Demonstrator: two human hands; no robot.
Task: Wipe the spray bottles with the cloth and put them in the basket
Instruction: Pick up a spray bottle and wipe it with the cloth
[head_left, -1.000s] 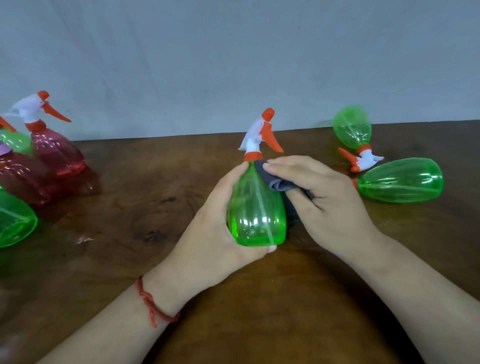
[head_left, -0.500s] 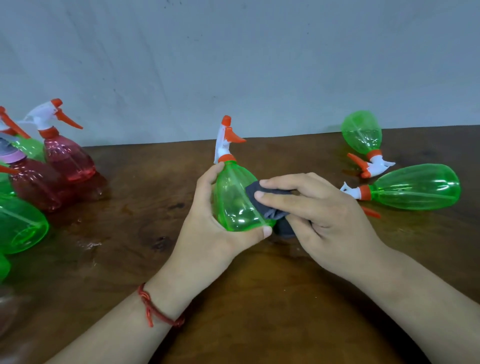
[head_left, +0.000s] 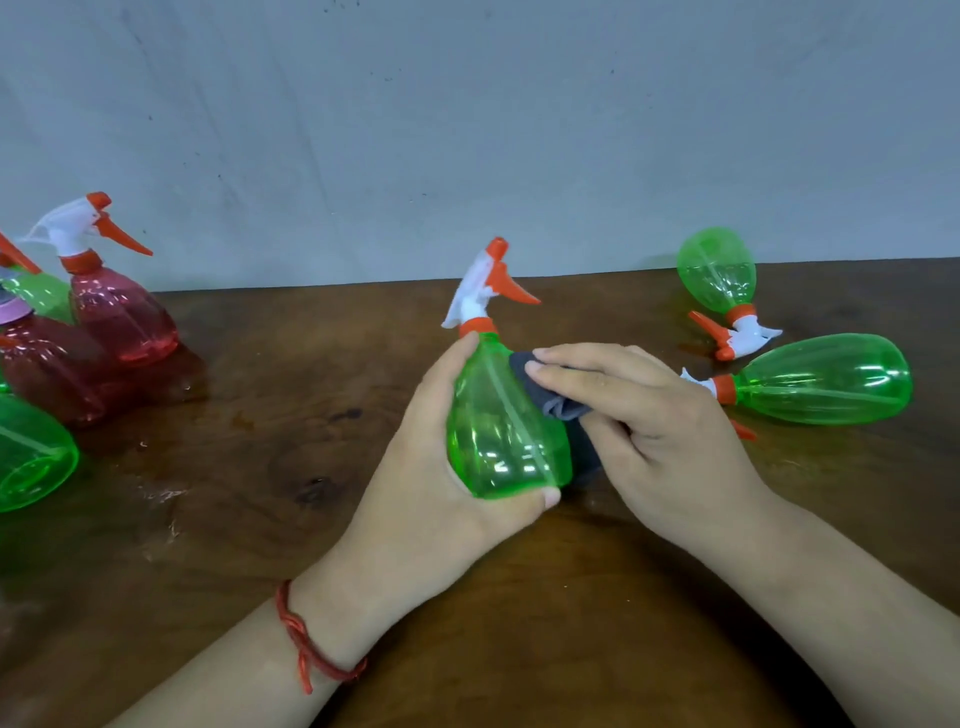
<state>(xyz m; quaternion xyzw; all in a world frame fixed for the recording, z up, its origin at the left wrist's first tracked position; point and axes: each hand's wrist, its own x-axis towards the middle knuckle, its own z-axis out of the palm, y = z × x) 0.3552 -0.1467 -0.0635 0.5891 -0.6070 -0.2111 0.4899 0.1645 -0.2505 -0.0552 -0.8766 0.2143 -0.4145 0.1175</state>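
Cloth on bottle, nozzle up.
Left hand (head_left: 415, 467) wraps the green spray bottle (head_left: 498, 431) over the worktop (head_left: 291, 426), long axis near upright. Right hand (head_left: 660, 431) pinches the grey cloth (head_left: 556, 402) against its right shoulder, base below.

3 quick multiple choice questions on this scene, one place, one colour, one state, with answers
1. Where is the cloth? A under the right hand, against the held bottle; B flat on the table; C over a red bottle.
2. What colour is the bottle's trigger? A blue; B orange; C black.
3. What is the left hand doing? A gripping the bottle; B lying open; C holding the cloth.
1 A, pressed onto the green plastic. 2 B, orange lever. 3 A, it wraps the body.
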